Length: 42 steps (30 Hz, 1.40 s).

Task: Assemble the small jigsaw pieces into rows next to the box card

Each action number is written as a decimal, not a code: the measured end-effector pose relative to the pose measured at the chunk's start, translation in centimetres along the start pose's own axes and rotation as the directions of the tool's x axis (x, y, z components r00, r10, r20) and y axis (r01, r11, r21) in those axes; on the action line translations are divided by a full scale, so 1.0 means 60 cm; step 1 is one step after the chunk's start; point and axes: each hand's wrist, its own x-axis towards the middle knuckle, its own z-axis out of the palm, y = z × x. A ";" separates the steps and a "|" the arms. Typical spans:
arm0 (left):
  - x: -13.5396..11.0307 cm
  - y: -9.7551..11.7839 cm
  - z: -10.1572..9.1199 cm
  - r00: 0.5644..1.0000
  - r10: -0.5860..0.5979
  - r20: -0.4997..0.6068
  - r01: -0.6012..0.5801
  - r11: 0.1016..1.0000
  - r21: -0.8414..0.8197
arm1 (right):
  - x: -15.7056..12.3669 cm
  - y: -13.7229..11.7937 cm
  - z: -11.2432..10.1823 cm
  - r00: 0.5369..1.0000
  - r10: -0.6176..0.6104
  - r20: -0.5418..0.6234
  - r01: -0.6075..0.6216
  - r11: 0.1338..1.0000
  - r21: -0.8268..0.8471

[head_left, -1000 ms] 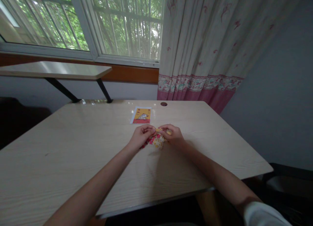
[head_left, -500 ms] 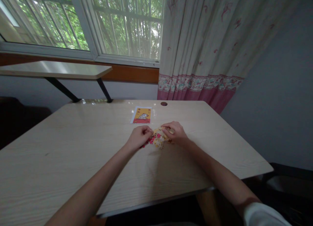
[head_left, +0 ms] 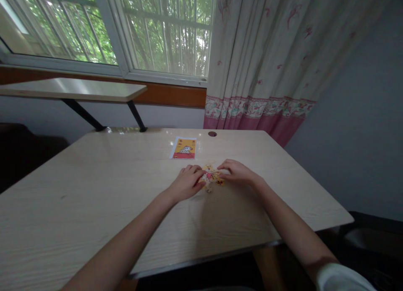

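A small cluster of yellow, red and white jigsaw pieces [head_left: 211, 176] lies on the light wooden table [head_left: 94, 198] between my hands. My left hand [head_left: 188, 183] rests palm down on the cluster's left side, fingers flat and covering part of it. My right hand [head_left: 236, 171] presses its fingertips on the right edge of the pieces, fingers stretched forward. Beyond them lies an orange picture card [head_left: 184, 148] with a white cartoon animal on it.
A round cable hole [head_left: 212, 133] sits near the table's far edge. A second tabletop on black legs [head_left: 72, 89] stands under the window at the left. A flowered curtain with a pink hem [head_left: 261, 60] hangs at the right.
Both hands have lowered from pinching a yellow piece above the cluster to lying flat on the pieces. The cluster now lies a little further right.
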 end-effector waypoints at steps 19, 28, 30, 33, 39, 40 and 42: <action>0.006 0.003 -0.016 0.987 -0.064 -0.150 0.048 0.993 -0.112 | 0.015 -0.049 0.024 0.978 0.186 -0.095 -0.141 0.924 0.357; 0.011 0.017 -0.010 0.986 -0.097 -0.134 0.094 0.995 -0.024 | 0.026 -0.050 0.039 0.975 0.168 -0.144 -0.110 0.933 0.342; 0.007 0.011 -0.011 0.980 -0.149 -0.131 0.154 0.987 0.034 | 0.025 -0.038 0.038 0.972 0.146 -0.185 -0.105 0.971 0.215; 0.004 0.002 -0.012 0.962 -0.233 -0.142 0.249 0.963 0.106 | 0.022 -0.017 0.042 0.974 0.133 -0.184 -0.130 0.991 0.029; 0.007 -0.003 0.004 0.981 -0.184 -0.054 0.187 0.981 0.055 | 0.022 -0.005 0.055 0.979 0.161 -0.128 -0.169 0.984 -0.052; 0.008 -0.003 0.008 0.986 -0.159 -0.052 0.161 0.987 0.025 | 0.023 -0.007 0.054 0.983 0.133 -0.127 -0.137 0.990 -0.030; 0.009 -0.004 0.015 0.991 -0.121 -0.060 0.119 0.992 -0.038 | 0.024 -0.013 0.052 0.988 0.078 -0.136 -0.077 0.997 0.016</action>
